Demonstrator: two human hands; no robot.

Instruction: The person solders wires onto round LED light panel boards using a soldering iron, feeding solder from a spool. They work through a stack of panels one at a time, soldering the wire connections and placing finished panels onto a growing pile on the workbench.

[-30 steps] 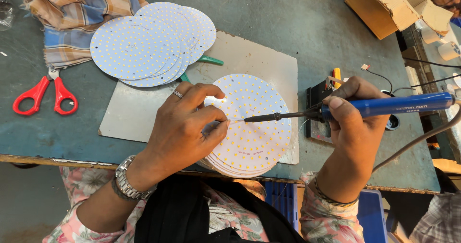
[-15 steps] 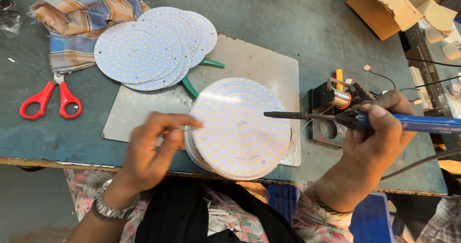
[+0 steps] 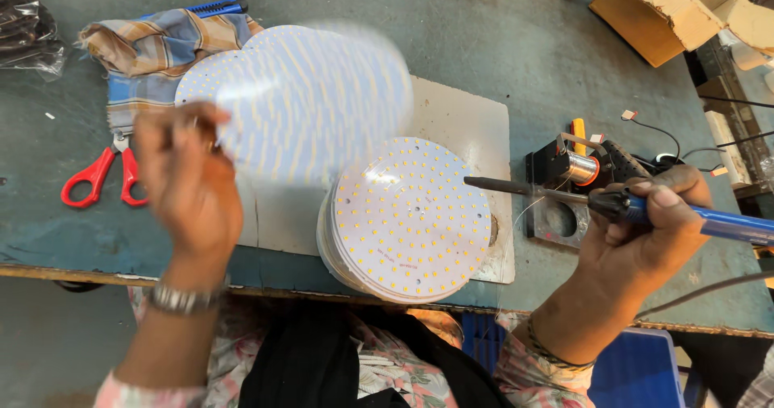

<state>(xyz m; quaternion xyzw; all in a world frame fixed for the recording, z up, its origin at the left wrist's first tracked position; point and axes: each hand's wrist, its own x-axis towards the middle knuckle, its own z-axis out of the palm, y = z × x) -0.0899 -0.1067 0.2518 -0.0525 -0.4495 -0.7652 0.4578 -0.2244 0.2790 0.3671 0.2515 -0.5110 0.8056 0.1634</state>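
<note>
My left hand (image 3: 187, 184) grips a round white disc board (image 3: 318, 102) dotted with small yellow chips, lifted and blurred above the table's left side. A stack of the same discs (image 3: 407, 218) lies on a pale mat (image 3: 463, 126) near the front edge. My right hand (image 3: 641, 231) holds a blue-handled soldering iron (image 3: 613, 205), its dark tip hanging just over the right rim of the stack. More discs (image 3: 197, 81) lie fanned out at the back left, partly hidden behind the lifted one.
Red-handled scissors (image 3: 101, 178) and a checked cloth (image 3: 149, 41) lie at the left. A black iron stand with a solder spool (image 3: 576, 170) sits right of the mat. Cardboard boxes (image 3: 657, 9) stand at the back right. A blue crate (image 3: 637, 372) is below the table edge.
My left hand has lifted the top disc off the stack and swung it up and to the left. My right hand pulled the iron back to the stack's right rim.
</note>
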